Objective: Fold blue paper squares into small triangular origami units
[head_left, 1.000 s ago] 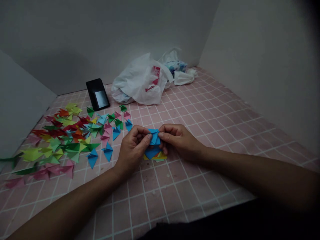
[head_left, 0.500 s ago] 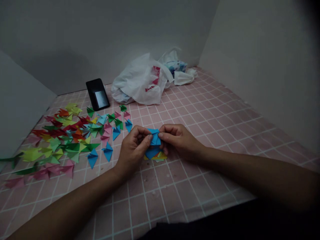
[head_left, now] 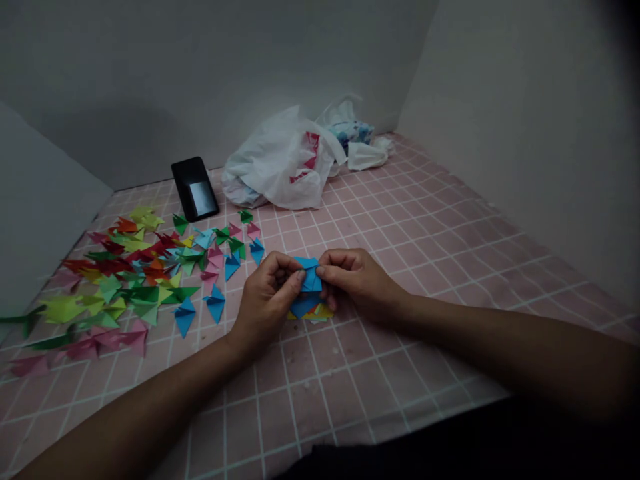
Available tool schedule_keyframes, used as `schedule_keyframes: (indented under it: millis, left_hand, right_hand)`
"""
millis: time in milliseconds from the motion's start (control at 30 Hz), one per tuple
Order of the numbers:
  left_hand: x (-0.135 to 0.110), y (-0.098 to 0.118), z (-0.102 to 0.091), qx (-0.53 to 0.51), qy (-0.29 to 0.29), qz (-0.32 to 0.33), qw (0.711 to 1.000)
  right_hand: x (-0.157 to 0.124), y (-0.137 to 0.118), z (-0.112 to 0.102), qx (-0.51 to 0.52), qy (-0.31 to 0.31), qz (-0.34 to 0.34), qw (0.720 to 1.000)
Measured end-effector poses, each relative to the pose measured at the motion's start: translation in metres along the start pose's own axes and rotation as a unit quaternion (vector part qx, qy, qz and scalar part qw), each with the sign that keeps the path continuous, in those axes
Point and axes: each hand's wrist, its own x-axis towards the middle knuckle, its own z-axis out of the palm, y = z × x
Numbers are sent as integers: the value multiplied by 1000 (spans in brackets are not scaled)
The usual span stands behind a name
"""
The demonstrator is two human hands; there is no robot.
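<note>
My left hand and my right hand meet over the middle of the pink tiled surface, both pinching a folded blue paper piece between thumbs and fingers. Under the hands lies a small stack of flat paper sheets, blue on top with yellow and orange edges showing. To the left spreads a heap of folded paper triangles in red, green, yellow, pink and blue.
A black phone leans at the back near the grey wall. A white plastic bag with red print and a crumpled wrapper lie at the back middle. Grey walls close in on the left, back and right.
</note>
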Motion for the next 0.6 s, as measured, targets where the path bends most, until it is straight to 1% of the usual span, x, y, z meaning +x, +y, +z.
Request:
schedule_keyframes:
  millis: [133, 433, 600]
  left_hand:
    - [0, 0, 0, 5, 0, 3, 1000]
    - [0, -1, 0, -18, -5, -19, 1000]
    - [0, -1, 1, -6, -5, -7, 1000]
  right_hand:
    - [-1, -1, 2, -3, 11, 4, 1000]
    - [-1, 0, 0, 3, -6, 3, 1000]
    - [-1, -2, 3, 16, 6, 12, 1000]
